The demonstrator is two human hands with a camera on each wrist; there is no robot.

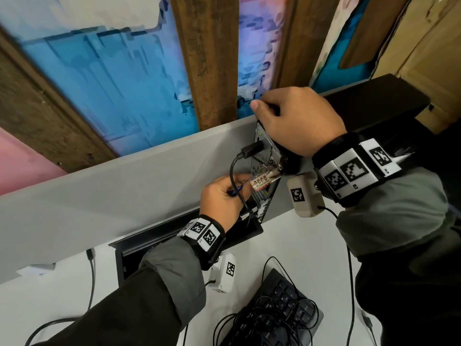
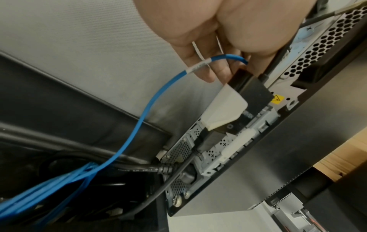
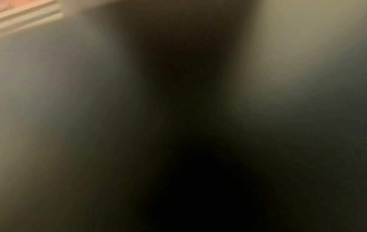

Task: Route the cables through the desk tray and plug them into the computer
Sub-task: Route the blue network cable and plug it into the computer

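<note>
Head view shows the right hand (image 1: 296, 121) clamped over the computer (image 1: 268, 156) top, likely steadying it, while the left hand (image 1: 224, 198) pinches the blue cable (image 2: 139, 125), risen from the desk tray (image 1: 244, 233), beside the rear ports.

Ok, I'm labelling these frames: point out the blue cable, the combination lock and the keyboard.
blue cable (image 2: 139, 124): left wrist view, mid-run of its arc.
combination lock (image 1: 260, 183): head view, its number dials.
keyboard (image 1: 282, 300): head view, keys near its upper end.
</note>
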